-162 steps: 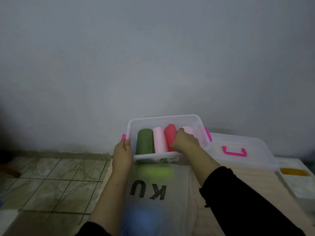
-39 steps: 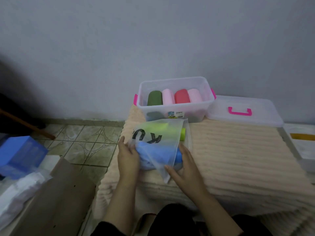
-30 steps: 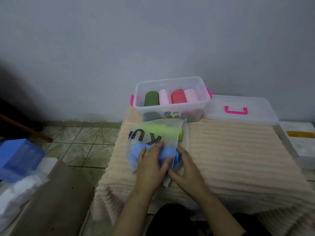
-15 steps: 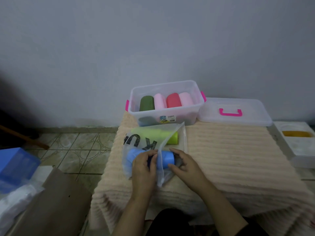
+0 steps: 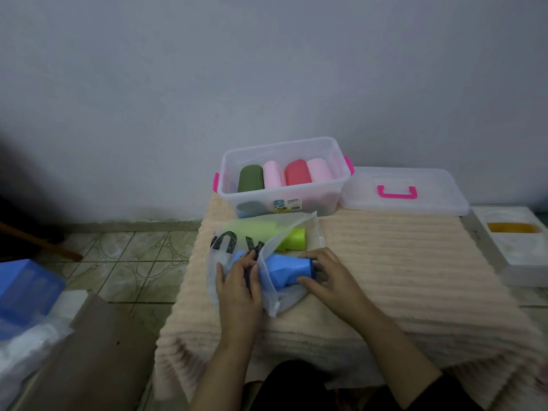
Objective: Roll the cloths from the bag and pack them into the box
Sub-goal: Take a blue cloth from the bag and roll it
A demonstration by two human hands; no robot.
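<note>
I see my left hand [image 5: 237, 284] lying on the frosted plastic bag [image 5: 234, 232], fingers gripping its film. My right hand [image 5: 329, 277] curls around the end of the smooth blue cloth [image 5: 286, 269] sticking out of the bag's mouth on the ribbed, fuzzy beige desk [image 5: 400, 262]. A lime cloth [image 5: 292, 240] lies beside it. The clear box [image 5: 281, 200] behind holds four cylindrical rolls.
</note>
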